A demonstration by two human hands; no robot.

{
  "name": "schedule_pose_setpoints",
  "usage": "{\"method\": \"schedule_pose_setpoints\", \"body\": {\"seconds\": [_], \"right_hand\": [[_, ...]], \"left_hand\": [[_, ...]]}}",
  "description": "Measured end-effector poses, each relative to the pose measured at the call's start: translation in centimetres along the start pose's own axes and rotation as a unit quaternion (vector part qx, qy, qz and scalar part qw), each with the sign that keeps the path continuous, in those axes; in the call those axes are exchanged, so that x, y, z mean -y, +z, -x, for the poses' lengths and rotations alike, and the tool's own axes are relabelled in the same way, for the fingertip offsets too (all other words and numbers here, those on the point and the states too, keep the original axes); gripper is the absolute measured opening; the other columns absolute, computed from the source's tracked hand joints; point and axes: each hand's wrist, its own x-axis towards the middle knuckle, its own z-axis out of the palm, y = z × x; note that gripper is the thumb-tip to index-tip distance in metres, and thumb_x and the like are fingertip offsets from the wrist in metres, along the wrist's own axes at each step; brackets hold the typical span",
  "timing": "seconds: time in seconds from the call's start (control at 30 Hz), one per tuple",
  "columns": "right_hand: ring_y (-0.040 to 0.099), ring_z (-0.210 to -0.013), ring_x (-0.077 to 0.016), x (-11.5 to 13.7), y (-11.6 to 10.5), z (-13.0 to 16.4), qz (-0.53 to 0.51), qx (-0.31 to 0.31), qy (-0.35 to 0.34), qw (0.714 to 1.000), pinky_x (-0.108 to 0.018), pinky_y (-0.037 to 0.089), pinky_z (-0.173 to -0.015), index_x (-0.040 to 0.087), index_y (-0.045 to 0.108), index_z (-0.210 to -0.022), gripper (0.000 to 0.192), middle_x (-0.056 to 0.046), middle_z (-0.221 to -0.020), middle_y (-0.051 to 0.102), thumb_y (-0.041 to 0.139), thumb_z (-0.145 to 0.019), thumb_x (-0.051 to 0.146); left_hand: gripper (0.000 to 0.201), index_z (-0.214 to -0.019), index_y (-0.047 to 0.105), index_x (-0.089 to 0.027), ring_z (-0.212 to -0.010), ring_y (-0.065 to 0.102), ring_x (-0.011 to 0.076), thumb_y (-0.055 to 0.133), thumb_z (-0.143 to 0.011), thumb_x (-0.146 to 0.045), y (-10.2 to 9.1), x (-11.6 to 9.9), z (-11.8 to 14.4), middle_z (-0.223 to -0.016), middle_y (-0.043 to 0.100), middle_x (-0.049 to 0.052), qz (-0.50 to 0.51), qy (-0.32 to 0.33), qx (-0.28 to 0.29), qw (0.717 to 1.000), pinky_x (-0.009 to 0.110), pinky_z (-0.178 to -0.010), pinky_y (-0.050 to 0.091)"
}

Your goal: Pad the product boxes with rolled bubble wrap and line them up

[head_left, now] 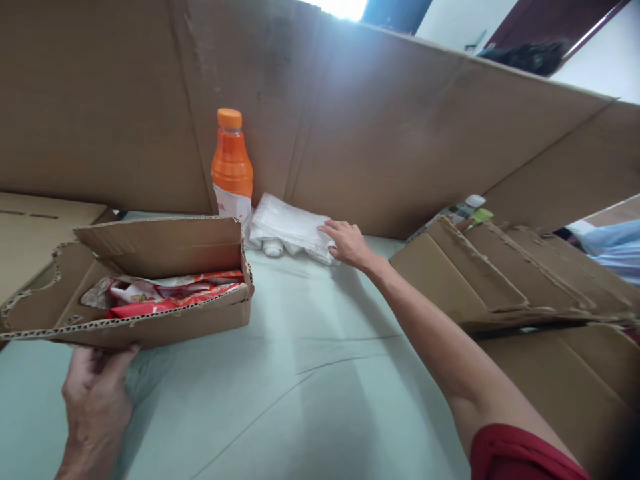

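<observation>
My left hand (97, 393) grips the lower front side of an open cardboard box (200, 323), its fingertips hidden beneath it. Inside the box lie red and white printed plastic packets (170, 297). Farther back, my right hand (349, 243) has its thumb and fingers closed at the right edge of a folded sheet of clear bubble wrap (290, 223). The wrap lies against the rear cardboard wall, with a small white roll end (273, 247) showing under it. Just left of the wrap stands an upright orange bottle (233, 163) with an orange cap, its lower part hidden by the box.
A tall cardboard wall (380, 133) runs along the back of the pale green surface (300, 400). Cardboard boxes (450, 273) stand at the right, with a clear bottle (466, 208) behind their flaps. Another cardboard box (45, 217) sits at the far left.
</observation>
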Motion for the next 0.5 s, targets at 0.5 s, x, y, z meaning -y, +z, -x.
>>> {"method": "schedule_pose_setpoints", "body": {"seconds": [0.5], "right_hand": [[0.059, -0.114, -0.03, 1.9, -3.3, 0.9, -0.079, -0.173, 0.039, 0.981, -0.045, 0.038, -0.097, 0.017, 0.072, -0.115, 0.034, -0.013, -0.125, 0.071, 0.049, -0.09, 0.015]], "left_hand": [[0.045, -0.09, 0.06, -0.023, -0.082, 0.053, 0.0179, 0.079, -0.05, -0.033, -0.2, 0.1, -0.1, -0.086, 0.06, -0.003, -0.029, 0.015, -0.003, 0.999, 0.035, -0.082, 0.043]]}}
